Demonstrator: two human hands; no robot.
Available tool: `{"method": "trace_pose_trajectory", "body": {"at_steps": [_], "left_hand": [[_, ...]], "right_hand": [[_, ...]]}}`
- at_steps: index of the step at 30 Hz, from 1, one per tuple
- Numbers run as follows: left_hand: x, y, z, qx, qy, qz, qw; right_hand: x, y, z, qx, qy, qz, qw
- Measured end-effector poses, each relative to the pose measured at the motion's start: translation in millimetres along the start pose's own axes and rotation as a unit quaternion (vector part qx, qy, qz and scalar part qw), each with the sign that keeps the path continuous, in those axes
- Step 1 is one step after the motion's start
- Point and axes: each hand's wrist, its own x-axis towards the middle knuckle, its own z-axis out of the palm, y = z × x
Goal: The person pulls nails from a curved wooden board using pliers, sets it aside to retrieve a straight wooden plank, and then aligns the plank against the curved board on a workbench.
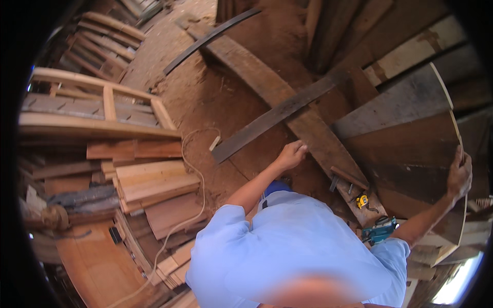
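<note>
My right hand (458, 172) is closed on the pale outer edge of a large, thin wooden panel (411, 138), which stands on edge to my right. My left hand (294, 155) is held beside a long wooden bench (321, 138), its fingers curled in and nothing visible in them. On the bench's near end sit a yellow tape measure (362, 200) and a small strip of wood (349, 177). Close to my right arm is a teal power tool (380, 230), partly hidden by my sleeve. A dark plank (272, 119) lies across the bench ahead of my left hand.
Another dark, curved-looking plank (210, 40) crosses the bench's far end. Stacked boards (154, 180) and a wooden frame (109, 102) fill the left side. A pale cord (203, 182) runs over the floor and boards. More boards (339, 31) lean at the far right.
</note>
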Motion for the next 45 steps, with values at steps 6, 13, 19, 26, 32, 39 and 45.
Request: {"method": "trace_pose_trajectory", "body": {"at_steps": [6, 13, 19, 26, 32, 39, 45], "left_hand": [[-144.4, -118.1, -28.4, -0.115, 0.156, -0.25, 0.948], [-226.3, -151.2, 31.3, -0.242, 0.325, -0.25, 0.88], [-300.4, -163.6, 62.5, -0.314, 0.419, -0.306, 0.795], [-322.1, -173.6, 43.7, -0.372, 0.46, -0.331, 0.735], [-306.0, -188.4, -19.8, -0.33, 0.413, -0.351, 0.773], [-316.5, -188.8, -81.1, -0.31, 0.447, -0.298, 0.784], [-329.4, -180.3, -56.9, -0.355, 0.476, -0.28, 0.754]], "right_hand": [[49.9, -61.8, 21.4, 0.075, -0.054, -0.166, 0.982], [48.0, -118.4, 60.5, -0.077, 0.069, -0.088, 0.991], [65.9, -108.7, 69.4, -0.059, 0.075, -0.083, 0.992], [111.3, -86.6, 106.5, 0.019, 0.119, -0.126, 0.985], [60.7, -150.3, 41.6, -0.065, 0.126, -0.101, 0.985], [57.1, -161.2, 28.5, -0.025, 0.136, -0.106, 0.985], [16.2, -152.6, 6.4, 0.081, 0.234, -0.205, 0.947]]}}
